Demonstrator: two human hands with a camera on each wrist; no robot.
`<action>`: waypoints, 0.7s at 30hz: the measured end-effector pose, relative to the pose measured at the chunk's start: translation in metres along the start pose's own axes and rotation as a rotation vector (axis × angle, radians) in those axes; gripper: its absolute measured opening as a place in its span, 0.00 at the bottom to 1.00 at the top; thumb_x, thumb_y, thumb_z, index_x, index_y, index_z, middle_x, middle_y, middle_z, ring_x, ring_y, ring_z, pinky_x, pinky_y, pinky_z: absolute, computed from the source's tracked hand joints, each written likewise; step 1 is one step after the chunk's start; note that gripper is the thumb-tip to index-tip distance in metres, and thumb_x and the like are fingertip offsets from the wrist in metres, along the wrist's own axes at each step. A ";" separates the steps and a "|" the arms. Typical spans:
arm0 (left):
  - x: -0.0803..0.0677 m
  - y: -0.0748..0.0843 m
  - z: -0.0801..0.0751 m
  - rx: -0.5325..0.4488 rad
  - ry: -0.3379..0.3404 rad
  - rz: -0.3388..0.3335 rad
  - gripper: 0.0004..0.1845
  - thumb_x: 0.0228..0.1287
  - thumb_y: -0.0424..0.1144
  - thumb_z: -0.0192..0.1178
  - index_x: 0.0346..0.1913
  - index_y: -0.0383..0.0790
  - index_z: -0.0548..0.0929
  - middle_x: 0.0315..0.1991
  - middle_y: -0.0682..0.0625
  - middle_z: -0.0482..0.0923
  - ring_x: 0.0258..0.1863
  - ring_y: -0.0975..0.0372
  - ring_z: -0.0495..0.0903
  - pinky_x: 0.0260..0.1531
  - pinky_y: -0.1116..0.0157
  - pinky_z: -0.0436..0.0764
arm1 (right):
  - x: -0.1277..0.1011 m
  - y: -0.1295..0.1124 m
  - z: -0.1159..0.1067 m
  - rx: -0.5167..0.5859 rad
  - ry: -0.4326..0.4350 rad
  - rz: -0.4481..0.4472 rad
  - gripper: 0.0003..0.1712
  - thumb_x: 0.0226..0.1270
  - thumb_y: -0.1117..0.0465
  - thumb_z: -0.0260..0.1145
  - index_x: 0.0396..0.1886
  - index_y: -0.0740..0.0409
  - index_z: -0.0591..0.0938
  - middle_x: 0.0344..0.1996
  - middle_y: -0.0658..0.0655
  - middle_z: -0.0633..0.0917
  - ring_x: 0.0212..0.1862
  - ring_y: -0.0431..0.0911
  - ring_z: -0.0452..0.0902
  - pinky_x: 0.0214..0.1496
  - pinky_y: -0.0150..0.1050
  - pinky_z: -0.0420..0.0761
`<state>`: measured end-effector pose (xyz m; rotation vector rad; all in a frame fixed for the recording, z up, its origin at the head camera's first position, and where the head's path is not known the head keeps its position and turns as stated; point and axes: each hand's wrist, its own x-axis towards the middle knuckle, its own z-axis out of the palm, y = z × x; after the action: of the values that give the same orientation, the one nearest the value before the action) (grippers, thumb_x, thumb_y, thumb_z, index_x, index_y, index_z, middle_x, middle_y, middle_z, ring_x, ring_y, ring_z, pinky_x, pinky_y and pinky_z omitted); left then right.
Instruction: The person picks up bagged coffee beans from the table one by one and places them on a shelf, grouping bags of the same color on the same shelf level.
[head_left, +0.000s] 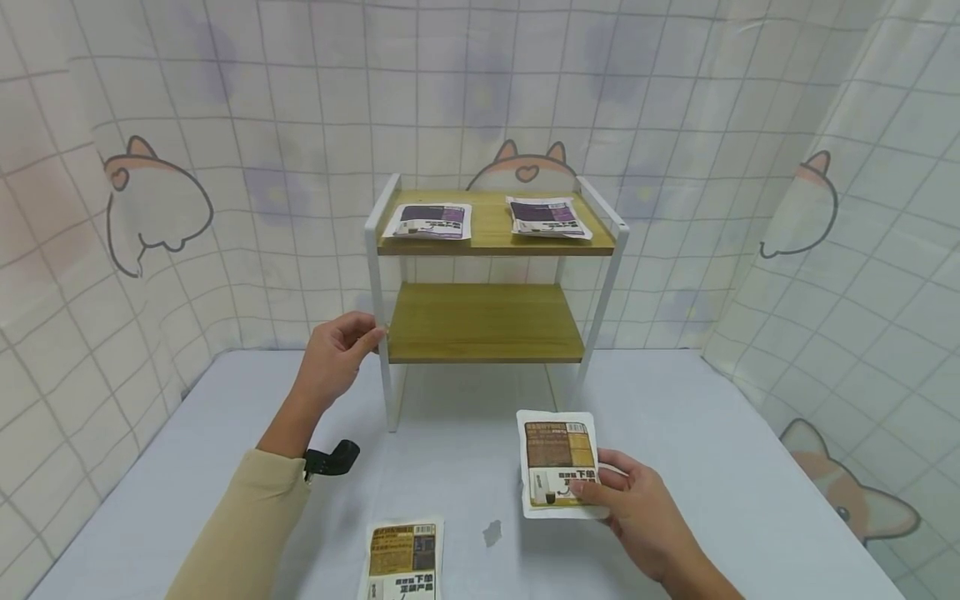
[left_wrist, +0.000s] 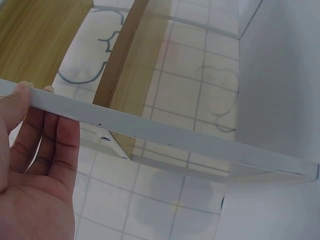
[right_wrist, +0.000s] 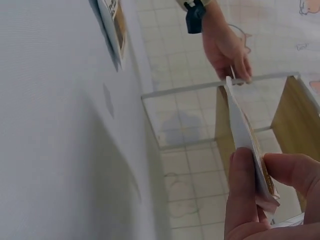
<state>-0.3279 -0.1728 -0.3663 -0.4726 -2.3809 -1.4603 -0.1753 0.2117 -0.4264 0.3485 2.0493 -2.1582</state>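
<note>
A brown-and-yellow packet (head_left: 558,463) is pinched at its lower edge by the right hand (head_left: 645,521), low and right of centre, just above the counter (head_left: 750,500). The shelf rack (head_left: 483,321) is steadied at its white front post by the left hand's (head_left: 333,354) curled grip. Judged as the carrying step; the next move calls for a lift onto the empty lower shelf. A second packet (head_left: 402,558) lies at the bottom edge.

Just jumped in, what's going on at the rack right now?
A person's left hand grips the front left post of the white two-tier rack. The right hand pinches a brown-labelled packet by its lower corner, above the table. Two purple-labelled packets lie on the top shelf; the lower shelf is bare. Another brown packet lies on the table near the person.
</note>
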 end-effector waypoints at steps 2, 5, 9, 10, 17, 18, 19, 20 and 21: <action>0.000 0.000 0.000 0.001 0.001 -0.003 0.15 0.75 0.48 0.61 0.51 0.40 0.85 0.43 0.44 0.86 0.40 0.57 0.82 0.33 0.69 0.79 | 0.001 -0.003 0.000 0.014 -0.012 0.000 0.39 0.63 0.69 0.72 0.72 0.65 0.66 0.57 0.64 0.86 0.50 0.51 0.88 0.49 0.43 0.88; 0.000 0.001 0.000 -0.006 -0.001 -0.007 0.15 0.75 0.48 0.61 0.51 0.40 0.85 0.43 0.44 0.86 0.41 0.56 0.82 0.32 0.69 0.79 | 0.002 -0.006 -0.001 0.037 -0.032 -0.006 0.39 0.65 0.69 0.72 0.73 0.66 0.64 0.56 0.63 0.87 0.50 0.49 0.88 0.49 0.41 0.88; 0.000 0.000 0.000 -0.011 -0.004 -0.008 0.15 0.75 0.48 0.61 0.52 0.40 0.85 0.43 0.43 0.86 0.42 0.53 0.82 0.30 0.68 0.78 | 0.006 -0.008 -0.001 0.065 -0.048 -0.014 0.39 0.67 0.68 0.71 0.73 0.67 0.63 0.57 0.62 0.86 0.50 0.49 0.88 0.50 0.40 0.87; 0.000 -0.001 0.000 -0.009 -0.005 -0.007 0.16 0.75 0.48 0.61 0.52 0.40 0.85 0.43 0.43 0.86 0.42 0.52 0.82 0.31 0.68 0.78 | 0.007 -0.008 -0.001 0.067 -0.048 -0.015 0.39 0.67 0.68 0.71 0.73 0.68 0.64 0.57 0.63 0.86 0.50 0.48 0.88 0.50 0.40 0.87; 0.000 -0.001 0.000 -0.009 -0.005 -0.017 0.17 0.74 0.49 0.61 0.51 0.39 0.85 0.42 0.43 0.85 0.43 0.47 0.81 0.32 0.66 0.79 | 0.014 -0.012 0.002 0.068 -0.027 -0.022 0.37 0.69 0.66 0.71 0.72 0.71 0.66 0.62 0.68 0.82 0.52 0.50 0.88 0.52 0.42 0.87; 0.000 -0.001 0.000 -0.010 -0.005 -0.017 0.16 0.74 0.49 0.61 0.51 0.39 0.85 0.42 0.43 0.85 0.43 0.47 0.81 0.32 0.67 0.78 | 0.015 -0.013 0.003 0.068 -0.024 -0.021 0.37 0.69 0.65 0.71 0.72 0.71 0.66 0.62 0.68 0.82 0.52 0.50 0.88 0.53 0.42 0.87; 0.000 -0.001 0.000 -0.009 -0.005 -0.017 0.16 0.74 0.49 0.61 0.51 0.39 0.85 0.42 0.43 0.85 0.43 0.49 0.81 0.32 0.68 0.78 | 0.016 -0.014 0.003 0.069 -0.023 -0.022 0.37 0.68 0.65 0.71 0.72 0.71 0.67 0.62 0.68 0.82 0.52 0.50 0.88 0.53 0.41 0.87; 0.000 -0.001 0.000 -0.010 -0.006 -0.016 0.16 0.74 0.49 0.61 0.51 0.39 0.85 0.42 0.43 0.85 0.42 0.50 0.81 0.33 0.68 0.79 | 0.016 -0.015 0.003 0.068 -0.023 -0.025 0.37 0.68 0.65 0.71 0.72 0.71 0.67 0.62 0.67 0.83 0.52 0.50 0.88 0.53 0.41 0.87; 0.000 0.000 0.000 -0.008 -0.006 -0.013 0.16 0.74 0.49 0.61 0.51 0.39 0.85 0.42 0.43 0.85 0.42 0.52 0.81 0.34 0.68 0.79 | 0.017 -0.016 0.003 0.070 -0.027 -0.027 0.36 0.69 0.65 0.71 0.72 0.70 0.67 0.61 0.67 0.83 0.51 0.49 0.88 0.53 0.41 0.86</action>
<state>-0.3285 -0.1730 -0.3665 -0.4646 -2.3877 -1.4772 -0.1962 0.2109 -0.4155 0.3001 1.9798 -2.2420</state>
